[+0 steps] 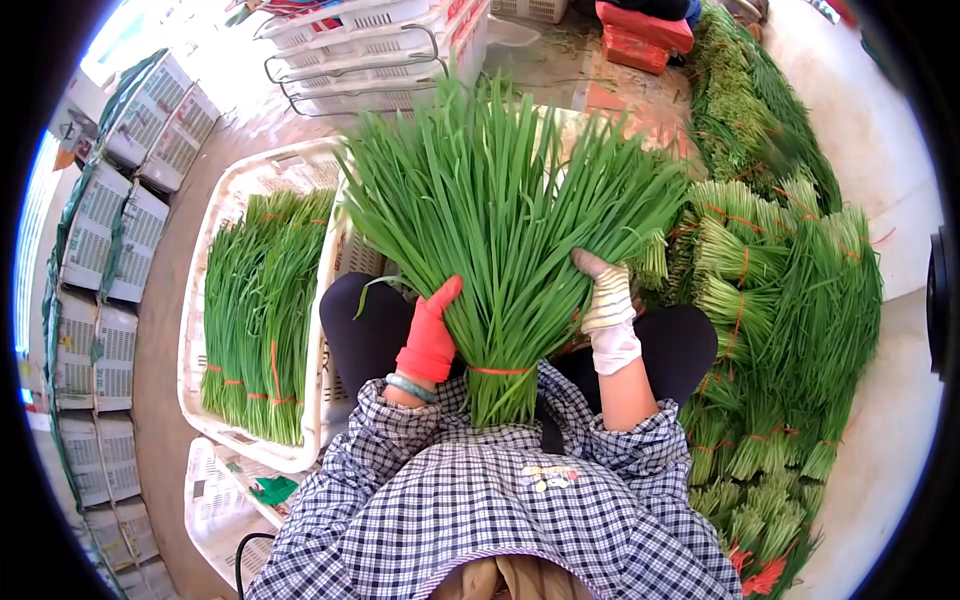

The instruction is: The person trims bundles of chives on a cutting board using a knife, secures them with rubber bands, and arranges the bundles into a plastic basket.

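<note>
A large bundle of garlic chives (500, 230) stands between my knees, its green leaves fanned out away from me. An orange-red band (498, 371) ties it near the cut ends, which rest against my checked apron. My left hand (433, 330), in a red glove, grips the bundle's left side with the thumb on top of the leaves. On the other side, my right hand (606, 295) holds it, wearing a pale striped glove with a dark-tipped thumb. The other fingers of both hands are mostly hidden beneath the leaves.
A white crate (190, 350) on the left holds tied chive bundles (265, 320). More bundles (770, 290) are piled along the right. Stacked white crates (370, 50) stand ahead, with a red block-like object (645, 35) at the top right. Crates (115, 230) line the far left.
</note>
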{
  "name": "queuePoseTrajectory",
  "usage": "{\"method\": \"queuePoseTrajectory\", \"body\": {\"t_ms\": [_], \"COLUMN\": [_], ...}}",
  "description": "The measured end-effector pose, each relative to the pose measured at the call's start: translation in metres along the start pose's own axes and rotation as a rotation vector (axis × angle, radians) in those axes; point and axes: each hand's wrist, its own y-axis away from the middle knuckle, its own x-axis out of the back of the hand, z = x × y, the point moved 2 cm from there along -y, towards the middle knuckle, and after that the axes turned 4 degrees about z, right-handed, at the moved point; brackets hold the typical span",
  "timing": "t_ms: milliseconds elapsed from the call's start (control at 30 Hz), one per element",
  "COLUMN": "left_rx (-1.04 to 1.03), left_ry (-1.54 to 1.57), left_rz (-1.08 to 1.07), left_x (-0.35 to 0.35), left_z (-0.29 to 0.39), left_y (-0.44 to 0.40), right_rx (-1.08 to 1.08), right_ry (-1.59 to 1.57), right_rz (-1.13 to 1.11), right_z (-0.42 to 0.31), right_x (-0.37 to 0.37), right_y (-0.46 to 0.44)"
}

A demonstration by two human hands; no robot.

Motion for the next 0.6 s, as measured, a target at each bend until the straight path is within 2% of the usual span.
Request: {"method": "queuePoseTrajectory", "body": {"t_ms": [67, 133, 167, 200, 267, 300, 333, 400, 467, 533, 600], "left_rx": [-0.004, -0.02, -0.037, -0.028, -0.007, -0.002, -0.003, 0.003, 0.033, 0.033, 0.027], "left_ry": [-0.026, -0.038, -0.051, -0.053, -0.083, -0.084, -0.091, -0.1, -0.078, -0.089, -0.093], "left_rz": [-0.025, -0.02, -0.016, -0.015, -0.006, -0.006, 0.007, 0.022, 0.006, 0.011, 0.022], "left_x": [-0.001, -0.001, -0.001, -0.001, -0.003, -0.003, -0.003, 0.0, 0.004, 0.002, -0.001], "left_z": [-0.001, -0.002, -0.002, -0.002, 0.0, 0.0, 0.0, -0.001, -0.004, -0.005, -0.005], "left_y": [0.001, 0.0, 0.0, 0.0, -0.001, -0.001, -0.001, -0.004, -0.008, -0.008, -0.007], "right_rx": [0.021, -0.052, -0.106, -0.111, 0.265, 0.448, 0.697, 1.224, 1.233, 1.211, 1.108], "right_ry": [0.065, 0.014, 0.135, 0.136, 0.027, 0.106, 0.126, 1.336, 1.093, 1.173, 1.33], "right_rz": [0.023, 0.05, 0.168, 0.176, 0.245, 0.226, 0.391, 0.186, -0.423, -0.606, -0.597], "right_z": [0.002, -0.006, 0.003, 0.002, -0.009, -0.021, -0.031, -0.021, -0.075, -0.059, -0.046], "right_x": [0.006, 0.001, 0.012, 0.013, 0.016, 0.02, 0.013, 0.047, -0.03, -0.044, -0.035], "right_y": [-0.002, -0.001, -0.018, -0.021, -0.024, -0.028, -0.016, -0.019, 0.021, 0.038, 0.026]}}
